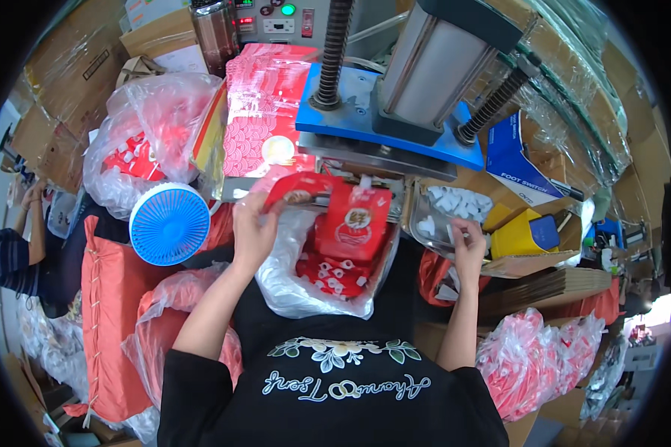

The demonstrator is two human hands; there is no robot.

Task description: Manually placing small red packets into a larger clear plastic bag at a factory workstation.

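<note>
The work looks well under way, and by no means finished. In the centre of the frame, the left hand (252,229) has its fingers closed in a pinch on a glossy red plastic pouch (300,188), just above the rim of a bin lined with translucent white plastic (279,283). Another red pouch with a printed front (350,223) hangs over the bin's opening; blur hides whether the two are joined. Below it lies a heap of red pouches with small white fittings (335,277), which I take to be the part already done.

Right of centre, the right hand (467,249) is at the edge of a clear plastic tray (434,232), its fingers curled close together; whether they grip anything I cannot tell. The loose white plastic fittings (458,203) in that tray suggest plenty is left to do. At upper centre, the blue-plated metal press (350,89) probably serves the same job. The clear bag of red pouches (179,97) at upper left could be finished or waiting; its stage is unclear
</note>
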